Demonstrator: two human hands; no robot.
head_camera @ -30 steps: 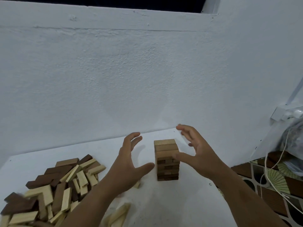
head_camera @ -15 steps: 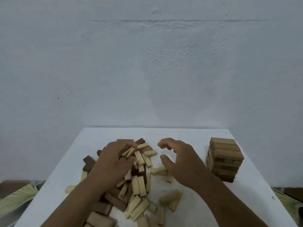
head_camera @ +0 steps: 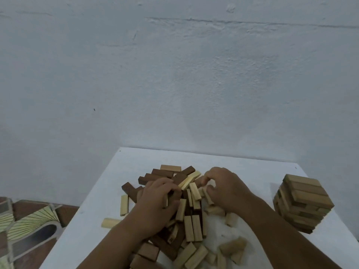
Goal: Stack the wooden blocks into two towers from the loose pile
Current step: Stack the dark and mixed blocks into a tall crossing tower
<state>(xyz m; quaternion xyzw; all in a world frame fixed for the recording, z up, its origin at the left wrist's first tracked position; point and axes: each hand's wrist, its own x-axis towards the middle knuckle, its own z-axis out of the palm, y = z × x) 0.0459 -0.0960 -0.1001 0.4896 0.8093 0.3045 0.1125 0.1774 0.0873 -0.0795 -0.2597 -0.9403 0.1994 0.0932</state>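
Note:
A loose pile of light and dark wooden blocks (head_camera: 189,224) covers the middle of the white table (head_camera: 136,162). One built tower (head_camera: 303,204) of several layers stands at the table's right edge, apart from both hands. My left hand (head_camera: 157,202) lies on the pile's left side, its fingers curled round a block there. On the pile's upper right, my right hand (head_camera: 223,189) pinches a light block with curled fingers. Both hands hide the blocks beneath them.
A few stray light blocks (head_camera: 124,204) lie left of the pile, and more (head_camera: 233,247) near the front. A white wall (head_camera: 174,84) rises just behind the table. Patterned floor tiles (head_camera: 29,220) show beyond the table's left edge.
Both hands left the tower and came down onto the pile. My right hand went from open above the blocks to curled on one. My left hand stays on the pile's left.

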